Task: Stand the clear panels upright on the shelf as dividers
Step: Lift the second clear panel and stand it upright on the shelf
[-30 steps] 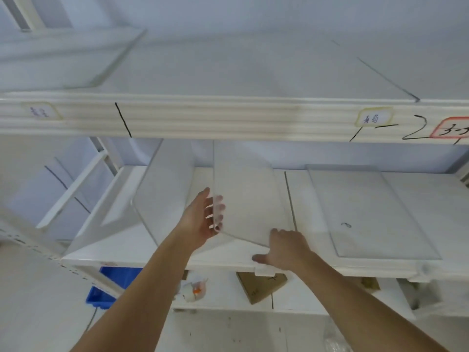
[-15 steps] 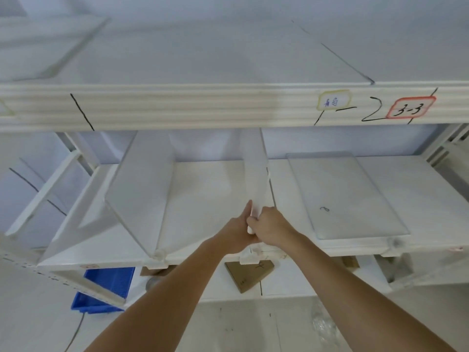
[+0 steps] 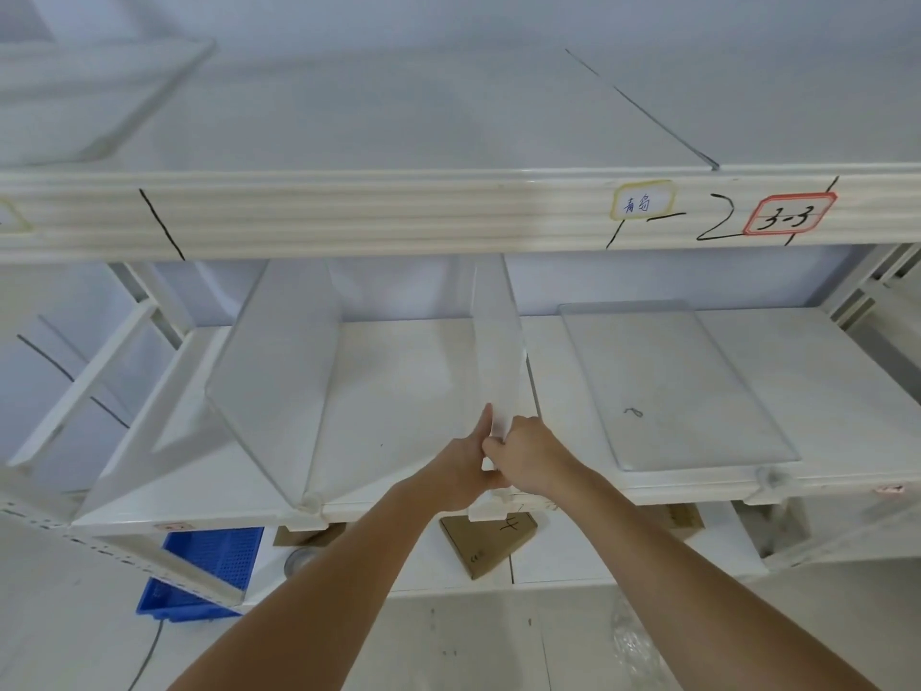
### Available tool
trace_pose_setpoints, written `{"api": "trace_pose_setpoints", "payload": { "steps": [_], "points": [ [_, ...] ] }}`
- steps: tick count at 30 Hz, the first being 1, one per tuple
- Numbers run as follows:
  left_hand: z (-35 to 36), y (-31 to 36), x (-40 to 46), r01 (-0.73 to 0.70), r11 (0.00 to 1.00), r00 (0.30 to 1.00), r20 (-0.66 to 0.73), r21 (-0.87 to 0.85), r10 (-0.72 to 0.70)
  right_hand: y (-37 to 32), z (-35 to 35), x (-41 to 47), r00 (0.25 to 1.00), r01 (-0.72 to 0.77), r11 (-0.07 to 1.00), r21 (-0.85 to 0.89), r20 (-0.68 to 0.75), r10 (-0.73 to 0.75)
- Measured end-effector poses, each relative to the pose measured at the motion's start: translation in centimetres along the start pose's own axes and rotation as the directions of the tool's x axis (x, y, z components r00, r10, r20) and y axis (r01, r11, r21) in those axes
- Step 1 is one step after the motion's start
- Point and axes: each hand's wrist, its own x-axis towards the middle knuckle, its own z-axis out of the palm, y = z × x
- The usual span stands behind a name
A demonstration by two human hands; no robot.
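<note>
A clear panel [image 3: 496, 341] stands upright on edge in the middle of the white shelf [image 3: 413, 386]. My left hand [image 3: 461, 466] and my right hand [image 3: 531, 456] pinch its front lower corner from either side, just above the shelf's front lip. To the left a second clear panel [image 3: 274, 376] stands upright, its front corner seated in a small clip [image 3: 310, 502] on the lip. A third clear panel [image 3: 668, 386] lies flat on the shelf at the right.
The upper shelf beam [image 3: 398, 211] with handwritten labels hangs close above the panels. Another clip [image 3: 770, 478] sits on the front lip at the right. Below are a blue crate [image 3: 204, 571] and a cardboard box [image 3: 486, 541] on the lower level.
The middle panel went from leaning flat-faced between my hands to standing on edge. Both hands came together on its front corner and have held there for the last half second.
</note>
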Motion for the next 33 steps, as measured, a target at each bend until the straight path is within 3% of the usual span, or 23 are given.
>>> {"api": "trace_pose_setpoints", "payload": {
  "steps": [7,14,19,22,24,26,28,30,33],
  "points": [
    [0.8,-0.4,0.3,0.029,0.992,0.999,0.017,0.125,-0.032,1.0,1.6,0.4,0.993,-0.072,0.988,0.136,-0.087,0.084],
    [2.0,-1.4,-0.8,0.117,0.988,0.993,-0.032,0.100,-0.114,0.3,4.5,0.4,0.989,-0.073,0.996,-0.042,-0.132,0.067],
    [2.1,-2.5,0.2,0.014,0.994,1.000,-0.008,0.105,-0.013,1.3,4.2,0.8,0.997,-0.056,0.997,-0.049,-0.056,0.053],
    [1.9,-2.9,-1.0,0.048,0.998,0.998,-0.032,0.043,-0.046,3.6,5.0,-0.3,0.997,-0.018,0.989,0.148,0.074,0.007],
    [2.8,-4.1,-2.1,0.182,0.972,0.973,-0.114,-0.151,-0.200,6.0,6.4,-1.8,0.993,-0.096,0.931,0.353,-0.025,0.112],
    [4.0,-5.5,-3.0,0.339,0.812,0.912,-0.044,-0.475,-0.407,8.0,7.9,-3.1,0.937,-0.233,0.781,0.580,-0.081,0.340],
    [5.1,-6.4,-3.6,0.441,0.569,0.835,0.085,-0.694,-0.543,8.8,9.2,-3.2,0.873,-0.398,0.526,0.752,0.134,0.470],
    [5.8,-6.7,-3.6,0.439,0.401,0.804,0.152,-0.804,-0.574,8.9,10.4,-2.2,0.839,-0.484,0.318,0.815,0.328,0.434],
    [7.1,-6.3,-2.3,0.319,0.199,0.828,0.170,-0.927,-0.535,8.5,11.8,0.3,0.853,-0.450,0.113,0.886,0.389,0.349]
  ]
}}
